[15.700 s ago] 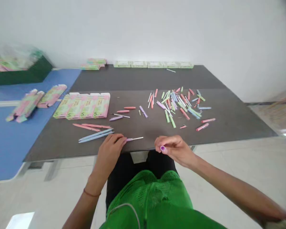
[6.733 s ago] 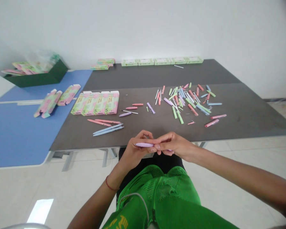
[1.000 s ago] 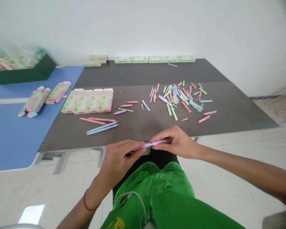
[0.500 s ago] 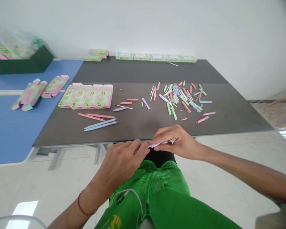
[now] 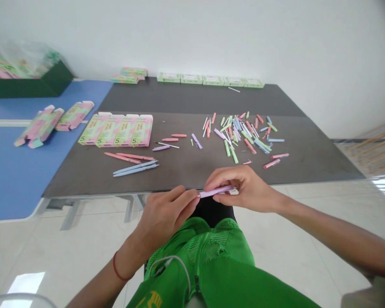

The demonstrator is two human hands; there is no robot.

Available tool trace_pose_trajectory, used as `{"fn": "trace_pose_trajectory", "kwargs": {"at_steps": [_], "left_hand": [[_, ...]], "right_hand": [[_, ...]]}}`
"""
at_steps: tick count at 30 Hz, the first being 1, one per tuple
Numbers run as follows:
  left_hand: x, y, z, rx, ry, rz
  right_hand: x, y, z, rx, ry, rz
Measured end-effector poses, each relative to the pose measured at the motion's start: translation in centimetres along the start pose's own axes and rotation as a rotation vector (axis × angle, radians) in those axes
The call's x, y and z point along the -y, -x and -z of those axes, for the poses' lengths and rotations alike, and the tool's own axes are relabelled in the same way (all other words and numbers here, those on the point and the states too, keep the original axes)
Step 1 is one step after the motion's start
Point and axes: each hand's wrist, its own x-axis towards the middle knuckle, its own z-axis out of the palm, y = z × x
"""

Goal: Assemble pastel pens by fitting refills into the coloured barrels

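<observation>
Lilac plastic pen (image 5: 215, 191), level and just off the near edge of the dark surface (image 5: 186, 175), firmly pinched between the right hand's fingers (image 5: 224, 175), its other end against the left hand's fingers (image 5: 182, 201), pressed together.

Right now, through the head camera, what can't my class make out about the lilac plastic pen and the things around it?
Head view:
Lilac plastic pen: right end hidden by the right hand.
Left hand: palm side hidden by its own back.
Pale green boxes: print too small.
Dark green bin: contents blurred, cut off by left edge.
</observation>
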Motion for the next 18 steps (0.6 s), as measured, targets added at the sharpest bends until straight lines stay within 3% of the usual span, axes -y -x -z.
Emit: {"fn": "trace_pose_trajectory", "kwargs": {"at_steps": [4, 11, 18], "left_hand": [[0.2, 0.1, -0.2, -0.012, 0.065, 0.028], [-0.3, 0.0, -0.6, -0.109, 0.134, 0.086], [-0.7, -0.1, -0.3, -0.106, 0.121, 0.113]], "right_hand": [[-0.8, 0.0, 0.0, -0.097, -0.156, -0.033], [-1.6, -0.4, -2.3, -0.374, -0.373, -0.015], [-1.8, -0.4, -3.6, -0.390, -0.454, 0.067]]}}
